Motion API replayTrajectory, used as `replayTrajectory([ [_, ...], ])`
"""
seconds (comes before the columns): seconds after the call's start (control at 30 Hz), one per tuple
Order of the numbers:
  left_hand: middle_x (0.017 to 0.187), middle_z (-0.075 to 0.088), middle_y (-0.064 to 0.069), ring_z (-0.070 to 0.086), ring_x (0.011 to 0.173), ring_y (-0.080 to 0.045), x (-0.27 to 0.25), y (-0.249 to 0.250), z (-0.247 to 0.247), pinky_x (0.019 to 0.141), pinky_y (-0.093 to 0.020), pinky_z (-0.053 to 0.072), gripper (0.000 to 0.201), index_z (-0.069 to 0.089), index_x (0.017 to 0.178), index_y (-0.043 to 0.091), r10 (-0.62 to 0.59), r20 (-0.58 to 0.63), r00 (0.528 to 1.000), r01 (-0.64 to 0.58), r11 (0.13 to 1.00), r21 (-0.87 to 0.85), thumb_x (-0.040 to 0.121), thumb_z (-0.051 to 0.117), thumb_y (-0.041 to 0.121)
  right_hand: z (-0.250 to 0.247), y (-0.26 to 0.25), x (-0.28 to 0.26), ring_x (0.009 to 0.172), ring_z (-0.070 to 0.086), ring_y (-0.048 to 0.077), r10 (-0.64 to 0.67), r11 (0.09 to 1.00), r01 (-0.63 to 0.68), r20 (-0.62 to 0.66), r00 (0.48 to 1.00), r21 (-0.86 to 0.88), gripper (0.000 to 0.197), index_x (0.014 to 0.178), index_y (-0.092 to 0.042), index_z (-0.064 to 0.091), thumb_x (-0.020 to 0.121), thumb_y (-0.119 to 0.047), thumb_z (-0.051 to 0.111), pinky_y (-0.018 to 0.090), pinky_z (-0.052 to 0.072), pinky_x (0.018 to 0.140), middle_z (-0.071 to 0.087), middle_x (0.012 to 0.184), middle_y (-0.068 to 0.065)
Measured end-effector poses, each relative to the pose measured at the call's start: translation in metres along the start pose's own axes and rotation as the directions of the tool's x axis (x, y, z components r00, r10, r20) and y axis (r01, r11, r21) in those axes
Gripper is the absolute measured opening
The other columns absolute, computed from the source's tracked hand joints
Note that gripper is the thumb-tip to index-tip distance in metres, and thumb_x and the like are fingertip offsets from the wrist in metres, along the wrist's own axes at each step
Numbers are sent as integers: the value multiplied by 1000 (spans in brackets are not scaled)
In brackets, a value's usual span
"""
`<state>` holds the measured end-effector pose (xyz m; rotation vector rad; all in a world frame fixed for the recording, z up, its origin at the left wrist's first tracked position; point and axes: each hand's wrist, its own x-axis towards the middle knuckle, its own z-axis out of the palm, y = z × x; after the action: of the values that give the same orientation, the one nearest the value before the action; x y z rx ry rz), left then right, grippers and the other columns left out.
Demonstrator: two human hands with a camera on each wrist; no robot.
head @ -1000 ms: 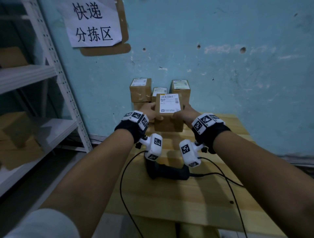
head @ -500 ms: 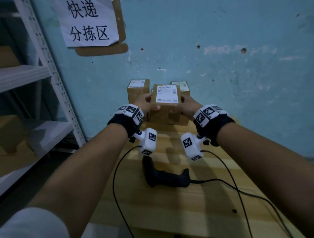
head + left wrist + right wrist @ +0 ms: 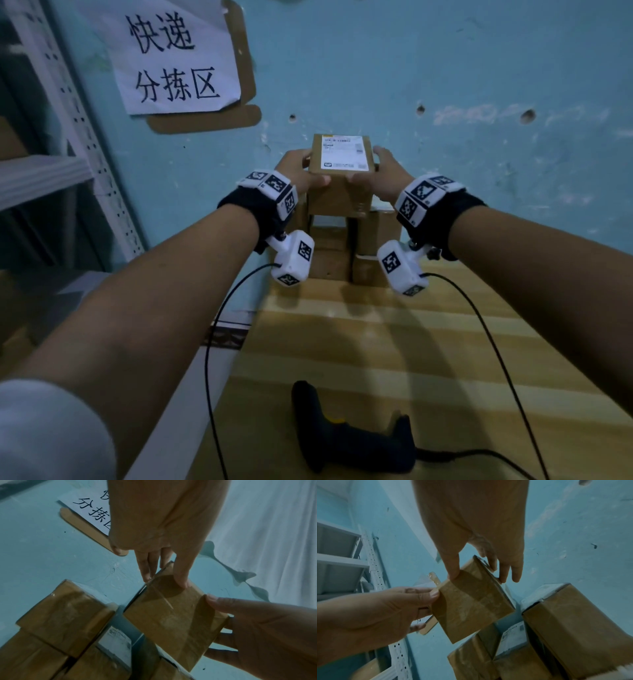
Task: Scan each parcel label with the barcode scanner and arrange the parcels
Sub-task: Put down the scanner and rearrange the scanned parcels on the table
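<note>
Both hands are holding 1 parcel (image 3: 339, 161) up against the blue wall (image 3: 445, 68), above the stack (image 3: 342, 246) of parcels standing at the far edge of the bench (image 3: 394, 359). The left hand (image 3: 298, 173) is gripping the parcel's left side, thumb on the near face and fingers (image 3: 147, 566) reaching along the far side. The right hand (image 3: 385, 171) is gripping the right side the same way, its thumb on the near face. So each grip is clamped on the parcel. The parcel's white label (image 3: 346, 156) is facing up toward the head camera. In the wrist views the parcel is hanging clear above the stacked parcels, not touching them, and is slightly tilted. The scanner (image 3: 349, 442) is lying on its side on the near part of the bench, well apart from both hands, with its cable (image 3: 479, 455) running off to the right. A paper sign (image 3: 171, 58) is hanging on the wall at upper left, and a white shelf (image 3: 85, 137) is standing to the left.
</note>
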<state>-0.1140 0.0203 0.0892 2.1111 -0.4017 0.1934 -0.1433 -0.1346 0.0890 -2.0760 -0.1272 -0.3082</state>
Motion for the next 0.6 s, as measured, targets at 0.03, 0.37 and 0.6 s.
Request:
replayTrajectory([
  [0.03, 137, 52, -12, 49, 127, -24, 7, -2, -1, 101, -28, 41, 58, 44, 136, 6, 5, -5, 1000, -5, 1000, 19, 83, 65, 1, 0, 1, 7, 126, 47, 22, -25, 1000, 25, -1, 1000, -13, 61, 143, -2, 30, 89, -5, 59, 16, 45, 84, 43, 144, 13],
  [0.37, 137, 51, -14, 50, 124, -26, 34, -33, 13, 90, -18, 39, 53, 44, 137, 4, 56, -13, 998, -55, 997, 49, 87, 59, 1, 21, 31, 45, 130, 46, 24, -58, 985, 59, 12, 998, -164, 57, 141, -9, 39, 89, -18, 61, 23, 36, 101, 46, 143, 10],
  [0.6, 139, 50, -10, 48, 126, -25, 39, -52, 14, 94, -22, 37, 48, 43, 137, 9, 55, -83, 995, -48, 996, 82, 91, 55, 12, 37, 43, 59, 131, 44, 25, -53, 981, 57, 22, 998, -184, 54, 142, -8, 37, 93, -22, 55, 22, 34, 100, 43, 146, 11],
])
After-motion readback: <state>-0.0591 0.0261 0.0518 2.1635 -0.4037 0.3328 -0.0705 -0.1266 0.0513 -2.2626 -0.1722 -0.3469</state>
